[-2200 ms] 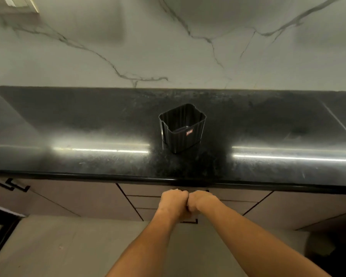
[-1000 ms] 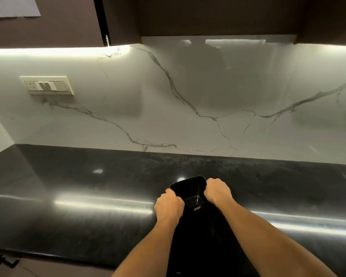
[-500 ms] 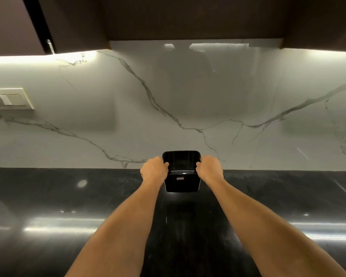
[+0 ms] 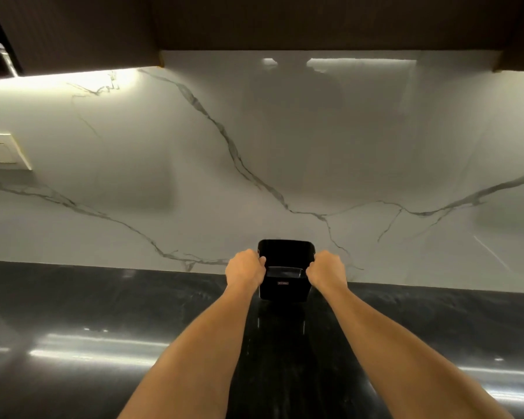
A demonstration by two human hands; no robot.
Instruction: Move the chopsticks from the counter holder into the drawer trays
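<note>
A black plastic holder (image 4: 285, 269) with a small red label stands at the back of the black counter (image 4: 103, 313), close to the marble wall. My left hand (image 4: 245, 269) grips its left rim and my right hand (image 4: 325, 270) grips its right rim. No chopsticks show inside the holder. The drawer and its trays are out of view.
A white marble backsplash (image 4: 285, 161) rises behind the counter. Dark wall cabinets (image 4: 285, 22) hang overhead. A switch plate (image 4: 0, 152) sits on the wall at far left. Light strips reflect on the glossy counter.
Both hands left the drawer front, took the holder by its rim and pushed it back toward the wall. My view has tilted up from the drawers to the backsplash.
</note>
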